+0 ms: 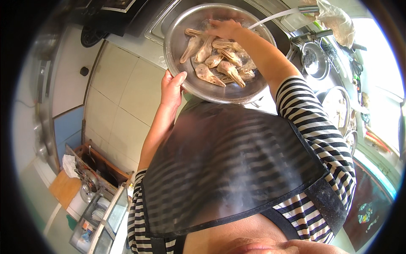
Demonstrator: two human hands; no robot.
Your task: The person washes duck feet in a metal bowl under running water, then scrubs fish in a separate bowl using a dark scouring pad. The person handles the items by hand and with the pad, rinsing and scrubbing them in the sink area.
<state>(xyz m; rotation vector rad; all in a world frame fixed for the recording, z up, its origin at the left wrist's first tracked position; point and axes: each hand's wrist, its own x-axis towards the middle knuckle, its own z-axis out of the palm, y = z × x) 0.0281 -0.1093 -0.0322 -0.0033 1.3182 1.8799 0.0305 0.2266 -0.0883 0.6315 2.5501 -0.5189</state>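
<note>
My left hand (172, 88) grips the near-left rim of a large stainless steel basin (219, 92), thumb on top of the rim. Several pale, plucked duck heads (230, 71) with long bills lie in the basin, wet and in what looks like shallow water. At the far side of the basin, my right hand (224, 28) reaches in over the heads. Its fingers are blurred, and whether they hold anything is hidden. A stream of water (272, 18) runs from a metal faucet spout (308, 9) into the basin near my right wrist.
To the right are a metal faucet body (312, 36), a metal bowl with a scouring pad (314, 60) and a bright window (380, 63). A dark plastic apron (234, 165) covers my front. Tiled floor (117, 95) lies left; a glass-fronted cabinet (109, 209) stands at lower left.
</note>
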